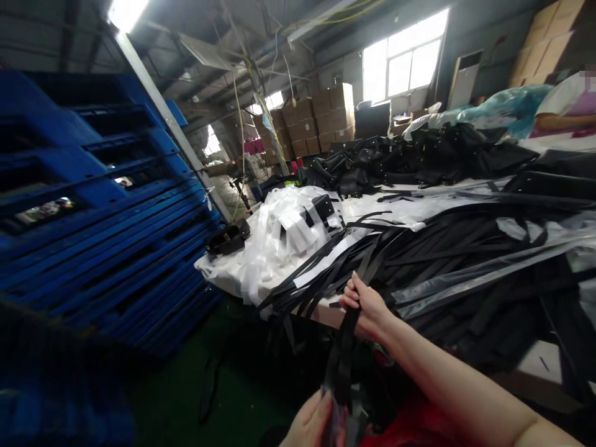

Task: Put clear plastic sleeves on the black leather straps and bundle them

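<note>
The black straps [343, 347] are running between the two hands, their long way going from near to far and leaning a bit right. The right hand [367, 310] is gripping them at the far part. The left hand [310, 422] is holding them near and to the left. The right hand is being closer to the big strip pile [442, 242], which is lying far and right.

Blue pallets [116, 248] stood stacked left of the right hand [370, 310]; far beyond it were brown cartons [300, 121] and a bright window [405, 56] — a lit lamp [128, 12] high leftward, another person [563, 102] off rightward.
</note>
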Demonstrator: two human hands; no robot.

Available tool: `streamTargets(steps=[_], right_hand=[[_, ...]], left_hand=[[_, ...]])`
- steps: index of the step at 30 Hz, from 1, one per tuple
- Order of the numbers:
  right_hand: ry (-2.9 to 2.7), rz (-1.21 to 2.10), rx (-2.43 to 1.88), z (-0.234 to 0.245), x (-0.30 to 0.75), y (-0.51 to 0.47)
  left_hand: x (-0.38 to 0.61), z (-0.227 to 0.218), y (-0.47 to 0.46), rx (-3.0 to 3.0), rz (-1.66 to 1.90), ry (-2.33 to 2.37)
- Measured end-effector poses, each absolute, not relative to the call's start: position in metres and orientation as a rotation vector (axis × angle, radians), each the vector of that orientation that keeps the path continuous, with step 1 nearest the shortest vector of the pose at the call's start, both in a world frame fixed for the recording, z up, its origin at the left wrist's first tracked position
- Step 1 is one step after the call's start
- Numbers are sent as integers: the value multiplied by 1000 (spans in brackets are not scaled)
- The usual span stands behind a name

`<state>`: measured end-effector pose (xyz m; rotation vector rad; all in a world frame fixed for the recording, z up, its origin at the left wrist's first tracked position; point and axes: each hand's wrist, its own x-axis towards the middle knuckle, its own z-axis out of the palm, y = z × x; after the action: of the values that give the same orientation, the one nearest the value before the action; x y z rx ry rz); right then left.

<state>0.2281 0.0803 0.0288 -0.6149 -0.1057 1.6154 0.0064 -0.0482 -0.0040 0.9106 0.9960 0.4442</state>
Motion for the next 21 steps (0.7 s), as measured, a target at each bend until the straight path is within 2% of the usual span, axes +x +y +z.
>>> streamTargets(steps=[3,5,8,15,21], right_hand=[[-256,1685,-487,56,229,75],[-356,1618,-414,79,254,79],[-490,1576,-488,103,286,93],[-425,1857,-516,104,282,88],[-564,1739,-672,109,277,79]], left_hand=[[15,-12,-38,960,471,920],[16,-9,-32,1015,443,859],[17,1,-22,1081,440,795],[36,14,2,1117,545,674],[47,19,12,1144,472,522]])
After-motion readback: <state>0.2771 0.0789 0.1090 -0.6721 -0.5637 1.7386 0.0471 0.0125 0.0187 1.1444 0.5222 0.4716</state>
